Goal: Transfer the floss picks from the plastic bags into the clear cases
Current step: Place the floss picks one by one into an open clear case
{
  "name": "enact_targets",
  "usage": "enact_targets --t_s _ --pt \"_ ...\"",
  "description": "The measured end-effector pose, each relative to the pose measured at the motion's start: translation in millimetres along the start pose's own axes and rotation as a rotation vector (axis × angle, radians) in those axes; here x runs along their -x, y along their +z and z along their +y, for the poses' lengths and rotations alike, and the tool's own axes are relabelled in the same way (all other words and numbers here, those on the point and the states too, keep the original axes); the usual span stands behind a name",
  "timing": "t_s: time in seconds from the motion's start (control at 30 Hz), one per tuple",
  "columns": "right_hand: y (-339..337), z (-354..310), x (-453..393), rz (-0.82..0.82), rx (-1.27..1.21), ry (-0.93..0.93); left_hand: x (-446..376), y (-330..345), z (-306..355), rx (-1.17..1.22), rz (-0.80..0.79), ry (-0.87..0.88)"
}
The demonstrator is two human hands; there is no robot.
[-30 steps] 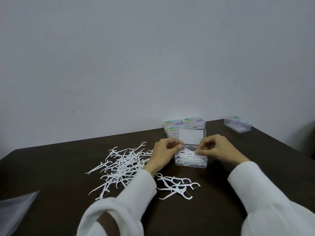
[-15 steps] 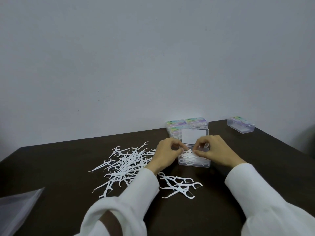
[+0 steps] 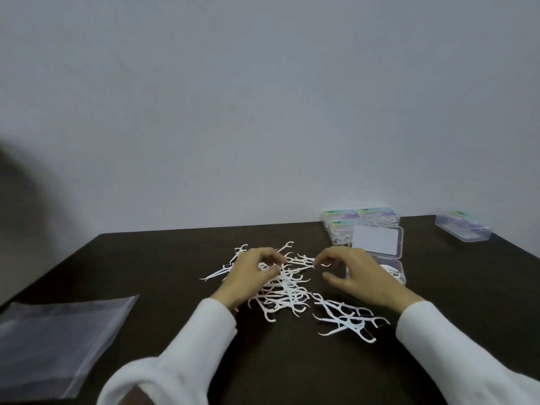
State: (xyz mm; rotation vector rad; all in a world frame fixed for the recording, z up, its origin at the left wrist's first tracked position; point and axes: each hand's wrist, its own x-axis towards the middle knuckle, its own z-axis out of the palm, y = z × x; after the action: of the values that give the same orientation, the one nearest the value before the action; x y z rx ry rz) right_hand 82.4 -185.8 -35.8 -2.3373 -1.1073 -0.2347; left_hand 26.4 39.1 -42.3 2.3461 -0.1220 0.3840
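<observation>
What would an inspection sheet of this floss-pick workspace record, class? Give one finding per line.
Surface: dark table, against a plain wall.
Job's things: loose floss picks heaped at centre; smaller cluster nearer; open clear case partly filled; three closed cases behind it; one apart.
Clutter: empty plastic bag, near left.
Hands: left hand fingers curled in the heap; right hand curled beside it, grip unclear.
Cables: nothing seen.
Surroundings: white sleeves.
</observation>
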Motion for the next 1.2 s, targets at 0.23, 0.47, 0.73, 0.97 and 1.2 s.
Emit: enact_targets --t_s 0.23,0.47,0.73,0.97,1.2 --pt "34.9 -30.0 -45.1 -0.280 0.026 0.029 19.5 -53.2 -32.8 -0.206 -0.177 -0.186" --pt "56.9 -39.6 -74.2 -0.322 0.165 0.020 18.4 -50.9 -42.9 -0.171 -0.166 -0.156" --pt "51.0 -44.1 -67.9 -0.087 0.198 -0.073 15.0 -47.2 -48.9 -0.179 -0.092 -0.097" --pt "41.7 -38.1 -62.3 -0.060 0.005 0.028 16.7 -45.2 -44.6 -0.154 -0.070 -0.092" --pt "36.8 -30.9 -59.3 -0.031 -0.109 0.068 17.1 -42.7 -44.4 -0.139 -0.011 -0.092"
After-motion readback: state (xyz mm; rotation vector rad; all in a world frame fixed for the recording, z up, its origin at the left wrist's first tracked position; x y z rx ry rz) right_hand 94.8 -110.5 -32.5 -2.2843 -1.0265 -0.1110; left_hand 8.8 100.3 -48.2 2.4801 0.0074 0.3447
